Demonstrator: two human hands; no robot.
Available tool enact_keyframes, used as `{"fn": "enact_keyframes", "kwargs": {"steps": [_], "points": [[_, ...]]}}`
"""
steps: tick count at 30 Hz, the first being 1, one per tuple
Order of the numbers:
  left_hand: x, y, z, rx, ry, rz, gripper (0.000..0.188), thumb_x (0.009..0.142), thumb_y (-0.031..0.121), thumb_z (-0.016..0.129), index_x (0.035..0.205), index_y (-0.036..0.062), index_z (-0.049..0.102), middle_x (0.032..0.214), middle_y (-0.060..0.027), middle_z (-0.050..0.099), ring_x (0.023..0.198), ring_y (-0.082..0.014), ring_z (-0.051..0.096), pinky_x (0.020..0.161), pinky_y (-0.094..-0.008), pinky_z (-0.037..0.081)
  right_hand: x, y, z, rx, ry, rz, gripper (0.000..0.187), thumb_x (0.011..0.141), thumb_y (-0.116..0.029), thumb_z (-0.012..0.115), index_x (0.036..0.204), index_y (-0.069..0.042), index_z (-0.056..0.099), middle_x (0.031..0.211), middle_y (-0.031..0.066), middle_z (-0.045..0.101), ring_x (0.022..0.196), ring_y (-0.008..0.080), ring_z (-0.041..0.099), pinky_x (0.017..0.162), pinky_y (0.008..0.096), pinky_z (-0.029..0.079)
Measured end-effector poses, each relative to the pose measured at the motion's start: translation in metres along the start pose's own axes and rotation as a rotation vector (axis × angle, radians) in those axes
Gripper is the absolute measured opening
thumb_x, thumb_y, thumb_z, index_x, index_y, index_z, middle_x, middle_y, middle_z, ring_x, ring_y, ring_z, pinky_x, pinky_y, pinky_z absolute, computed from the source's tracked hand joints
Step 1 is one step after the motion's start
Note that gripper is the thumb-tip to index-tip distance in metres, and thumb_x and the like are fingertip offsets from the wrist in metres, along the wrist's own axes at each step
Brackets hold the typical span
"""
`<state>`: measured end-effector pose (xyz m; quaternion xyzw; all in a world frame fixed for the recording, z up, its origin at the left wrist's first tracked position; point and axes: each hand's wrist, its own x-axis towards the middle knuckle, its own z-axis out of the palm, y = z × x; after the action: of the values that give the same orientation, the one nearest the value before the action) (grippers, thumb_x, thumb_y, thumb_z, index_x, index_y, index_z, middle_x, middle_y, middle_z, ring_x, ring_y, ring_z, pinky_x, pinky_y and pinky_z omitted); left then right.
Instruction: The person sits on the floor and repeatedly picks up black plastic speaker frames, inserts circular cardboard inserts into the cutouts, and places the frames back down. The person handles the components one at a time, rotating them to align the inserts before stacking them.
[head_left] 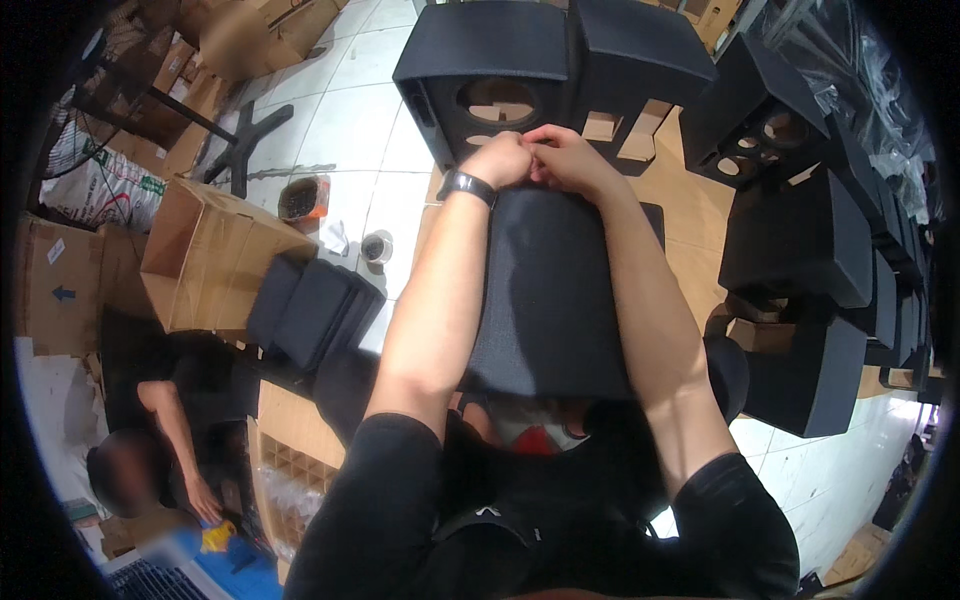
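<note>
A black, textured rectangular panel (548, 290) lies between my forearms; the frame does not show whether it is a loose board or the top of a box. At its far end my left hand (505, 160), with a black watch (467, 187) on the wrist, meets my right hand (572, 163). The fingers of both are curled and pressed together at the panel's far edge. Whatever they pinch there is hidden. Just beyond my hands stands a black speaker cabinet (490, 45) with round cut-outs in its face.
More black cabinets (790, 230) stand along the right, on brown board (690, 200). To the left are stacked black padded panels (310, 312), an open cardboard box (205, 255), a small cup (377, 247) and a stand's base (240, 145). A co-worker's hand (205, 500) is at lower left.
</note>
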<state>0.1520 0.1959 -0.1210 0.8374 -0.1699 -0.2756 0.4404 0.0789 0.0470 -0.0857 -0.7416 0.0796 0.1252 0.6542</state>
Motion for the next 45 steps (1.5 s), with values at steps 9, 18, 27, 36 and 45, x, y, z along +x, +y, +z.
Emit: {"fn": "enact_keyframes", "kwargs": {"steps": [9, 18, 27, 36, 45], "points": [[0.002, 0.011, -0.004, -0.004, -0.011, 0.037, 0.031, 0.103, 0.016, 0.051, 0.117, -0.0054, 0.069, 0.099, -0.0096, 0.072, 0.084, -0.0168, 0.066, 0.075, -0.0309, 0.053, 0.005, -0.003, -0.006, -0.022, 0.011, -0.021, 0.022, 0.095, -0.020, 0.066, 0.113, -0.007, 0.067, 0.085, 0.0018, 0.067, 0.066, 0.0078, 0.063, 0.052, 0.0235, 0.044], [-0.035, 0.050, -0.018, 0.111, 0.521, 0.207, 0.029, 0.100, 0.020, 0.059, 0.117, -0.0010, 0.071, 0.107, -0.0212, 0.076, 0.104, -0.0325, 0.074, 0.090, -0.0387, 0.056, 0.006, -0.009, -0.006, 0.250, -0.042, -0.196, 0.031, 0.101, -0.029, 0.068, 0.124, -0.009, 0.064, 0.094, 0.0013, 0.069, 0.078, 0.0106, 0.065, 0.070, 0.0259, 0.051], [-0.239, -0.013, 0.032, 0.306, 0.698, 0.253, 0.065, 0.099, 0.046, 0.064, 0.151, 0.0086, 0.050, 0.139, -0.0275, 0.060, 0.128, -0.0389, 0.061, 0.110, -0.0455, 0.046, 0.024, -0.001, -0.015, -0.151, -0.081, -0.106, 0.050, 0.101, -0.048, 0.064, 0.135, -0.011, 0.061, 0.108, 0.0026, 0.074, 0.085, 0.0097, 0.068, 0.075, 0.0260, 0.053], [-0.269, -0.027, 0.050, -0.046, 0.709, -0.085, 0.078, 0.087, 0.063, 0.070, 0.142, 0.0081, 0.060, 0.131, -0.0232, 0.067, 0.121, -0.0377, 0.065, 0.105, -0.0443, 0.050, 0.032, -0.004, -0.008, -0.570, 0.131, -0.687, 0.029, 0.104, -0.025, 0.063, 0.123, -0.005, 0.071, 0.095, 0.0072, 0.075, 0.083, 0.0141, 0.069, 0.076, 0.0285, 0.054], [-0.315, -0.027, 0.093, -0.185, 0.982, -0.134, 0.050, 0.095, 0.051, 0.064, 0.127, 0.0135, 0.072, 0.121, -0.0173, 0.072, 0.114, -0.0366, 0.067, 0.101, -0.0469, 0.052, -0.051, -0.002, 0.014, -1.190, 0.283, -0.815, 0.042, 0.106, -0.045, 0.049, 0.124, -0.013, 0.069, 0.114, 0.0167, 0.072, 0.107, 0.0399, 0.068, 0.086, 0.0503, 0.053]]}}
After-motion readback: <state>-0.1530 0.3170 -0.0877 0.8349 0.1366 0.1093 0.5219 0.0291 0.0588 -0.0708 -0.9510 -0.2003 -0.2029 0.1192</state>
